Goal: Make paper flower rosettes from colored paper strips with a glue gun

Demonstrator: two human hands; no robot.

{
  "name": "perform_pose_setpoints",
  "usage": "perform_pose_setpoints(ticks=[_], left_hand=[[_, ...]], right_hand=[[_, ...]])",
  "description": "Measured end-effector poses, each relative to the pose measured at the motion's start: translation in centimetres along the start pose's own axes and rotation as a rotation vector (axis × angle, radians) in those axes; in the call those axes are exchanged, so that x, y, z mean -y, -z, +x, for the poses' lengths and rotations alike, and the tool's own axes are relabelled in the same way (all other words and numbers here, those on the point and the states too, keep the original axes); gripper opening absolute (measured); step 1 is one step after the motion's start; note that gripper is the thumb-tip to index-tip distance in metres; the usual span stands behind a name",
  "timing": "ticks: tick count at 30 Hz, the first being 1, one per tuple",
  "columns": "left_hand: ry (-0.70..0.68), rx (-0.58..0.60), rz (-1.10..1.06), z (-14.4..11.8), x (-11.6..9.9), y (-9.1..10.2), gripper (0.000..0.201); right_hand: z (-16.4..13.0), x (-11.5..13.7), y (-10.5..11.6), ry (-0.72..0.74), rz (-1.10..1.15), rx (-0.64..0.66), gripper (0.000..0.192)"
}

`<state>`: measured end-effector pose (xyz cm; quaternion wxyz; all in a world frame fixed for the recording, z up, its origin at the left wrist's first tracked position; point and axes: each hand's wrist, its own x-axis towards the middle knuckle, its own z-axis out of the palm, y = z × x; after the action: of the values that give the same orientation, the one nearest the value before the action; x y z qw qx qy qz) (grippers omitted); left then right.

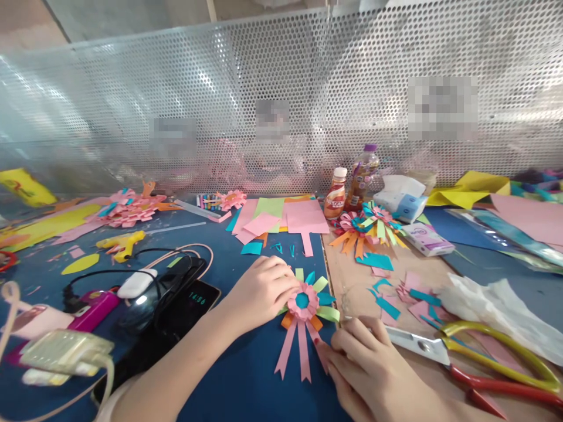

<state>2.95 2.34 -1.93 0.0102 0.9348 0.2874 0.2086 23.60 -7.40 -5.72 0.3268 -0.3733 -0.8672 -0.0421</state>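
Fingertips of the left hand (263,288) are hidden behind the paper rosette (303,305), so their grip cannot be told. The rosette's right ribbon tail is pinched by the right hand (367,366). The rosette lies flat on the blue table (246,381): pink pleats, blue centre, green and orange petals, pink tails.

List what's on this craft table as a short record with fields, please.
Surface: blue table
Left hand: pressing on the paper rosette
Right hand: touching a pink ribbon tail of the rosette
Scissors: lying right of the right hand
Glue gun: yellow, far left
Phone: screen lit, beside left forearm
Bottles: at the back, near finished rosettes
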Motion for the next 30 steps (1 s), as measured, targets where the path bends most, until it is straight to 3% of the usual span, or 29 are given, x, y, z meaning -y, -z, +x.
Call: perform_pose_setpoints(ticks=[5,9,16,30], left_hand=[[0.008,-0.178,0.105,0.1,0.4,-0.2,0.017],[-0.009,-0.25,0.11,0.1,0.5,-0.5,0.014],[-0.014,-0.238,0.102,0.1,0.6,-0.6,0.013],[-0.012,-0.221,0.096,0.0,0.4,-0.8,0.014]], right_hand=[[-0.1,0.0,-0.4,0.047,-0.058,-0.072,0.015],[0.0,-0.1,-0.7,0.092,-0.106,-0.064,0.018],[0.1,-1.2,-1.6,0.322,-0.167,-0.119,0.014],[-0.2,-1.1,-1.8,0.281,-0.113,-0.079,0.015]])
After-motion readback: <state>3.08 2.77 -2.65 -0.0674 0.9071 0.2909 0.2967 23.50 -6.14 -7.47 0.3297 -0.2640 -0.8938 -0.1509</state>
